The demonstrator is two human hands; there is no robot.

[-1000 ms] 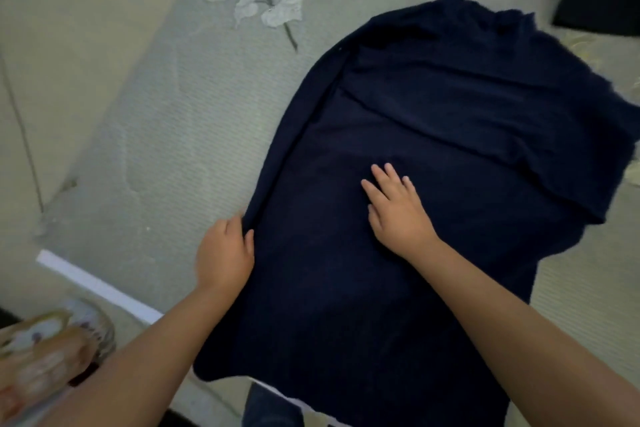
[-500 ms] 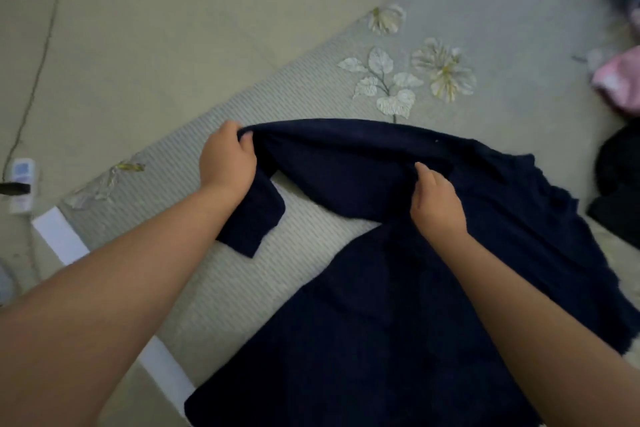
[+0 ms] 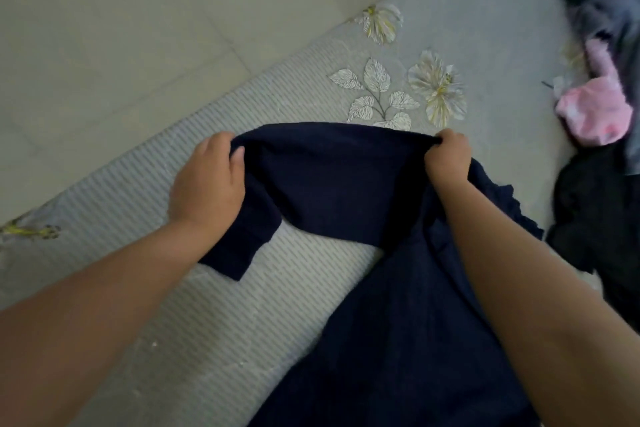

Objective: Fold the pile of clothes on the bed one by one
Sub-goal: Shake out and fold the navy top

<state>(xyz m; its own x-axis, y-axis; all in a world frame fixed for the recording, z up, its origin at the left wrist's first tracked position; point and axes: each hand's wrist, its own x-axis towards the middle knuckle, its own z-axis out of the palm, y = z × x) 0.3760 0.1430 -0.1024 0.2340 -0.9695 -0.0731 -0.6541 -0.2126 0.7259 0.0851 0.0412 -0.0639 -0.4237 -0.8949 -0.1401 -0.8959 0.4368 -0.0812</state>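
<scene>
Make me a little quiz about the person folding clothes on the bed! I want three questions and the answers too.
1. True or false: both the left hand and the right hand grip the navy garment.
2. What colour is the small crumpled garment lying at the right side of the bed? A) yellow B) pink C) green
3. Fill in: the bed cover is printed with leaves and ______.

Key: 1. True, each hand holds one end of the raised part, stretched between them. 2. B. 3. Flowers.
</scene>
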